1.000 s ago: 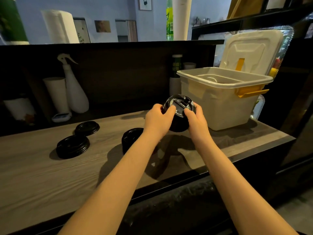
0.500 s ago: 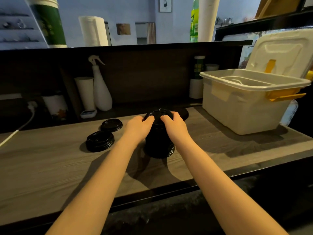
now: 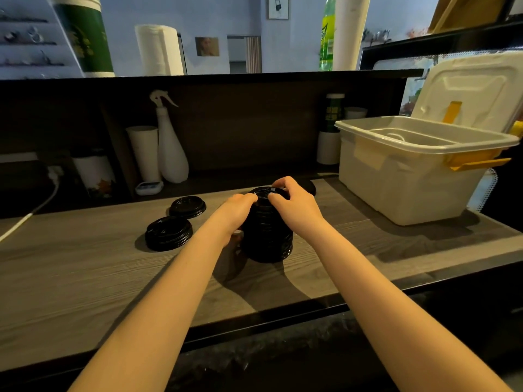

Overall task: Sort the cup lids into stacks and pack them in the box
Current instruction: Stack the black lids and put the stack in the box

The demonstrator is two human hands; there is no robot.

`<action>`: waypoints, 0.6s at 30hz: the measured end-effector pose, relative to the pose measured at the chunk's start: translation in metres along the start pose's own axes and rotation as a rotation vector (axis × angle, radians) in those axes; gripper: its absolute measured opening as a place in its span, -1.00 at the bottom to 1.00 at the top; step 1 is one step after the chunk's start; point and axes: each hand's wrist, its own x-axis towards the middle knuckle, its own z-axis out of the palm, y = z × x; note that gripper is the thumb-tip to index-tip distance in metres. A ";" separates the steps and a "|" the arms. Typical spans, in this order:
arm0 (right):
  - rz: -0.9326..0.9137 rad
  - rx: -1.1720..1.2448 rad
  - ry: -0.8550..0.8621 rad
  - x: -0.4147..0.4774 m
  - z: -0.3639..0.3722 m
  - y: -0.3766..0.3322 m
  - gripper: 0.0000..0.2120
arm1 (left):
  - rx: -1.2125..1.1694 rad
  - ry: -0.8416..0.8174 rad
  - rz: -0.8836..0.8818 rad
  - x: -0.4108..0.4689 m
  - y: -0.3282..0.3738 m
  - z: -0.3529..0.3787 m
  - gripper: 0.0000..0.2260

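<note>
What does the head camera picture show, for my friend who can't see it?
A person's left hand and right hand grip the top of a tall stack of black cup lids standing on a wooden counter. A shorter lid stack and a thin lid stack lie to its left, and an open white storage box sits at the right.

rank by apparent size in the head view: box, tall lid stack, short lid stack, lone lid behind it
1. box
2. tall lid stack
3. short lid stack
4. lone lid: similar width, farther away, so unsure
</note>
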 end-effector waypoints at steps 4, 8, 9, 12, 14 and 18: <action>-0.028 -0.064 0.023 0.000 -0.002 -0.004 -0.62 | -0.005 0.051 0.049 0.000 -0.006 -0.006 -0.67; -0.238 -0.372 0.162 -0.011 -0.003 -0.019 -0.60 | 0.154 0.299 0.163 0.008 -0.020 -0.030 -0.68; -0.348 -0.454 0.214 -0.015 -0.002 -0.025 -0.62 | 0.212 0.370 0.220 0.008 -0.025 -0.039 -0.74; -0.593 -0.505 0.220 -0.025 0.009 -0.046 -0.69 | 0.393 0.505 0.293 0.005 -0.041 -0.070 -0.80; -0.654 -0.491 0.125 -0.025 0.025 -0.059 -0.70 | 0.559 0.536 0.235 0.005 -0.054 -0.094 -0.66; -0.630 -0.481 -0.086 -0.017 0.069 -0.073 -0.69 | 0.641 0.377 0.028 0.002 -0.073 -0.123 -0.24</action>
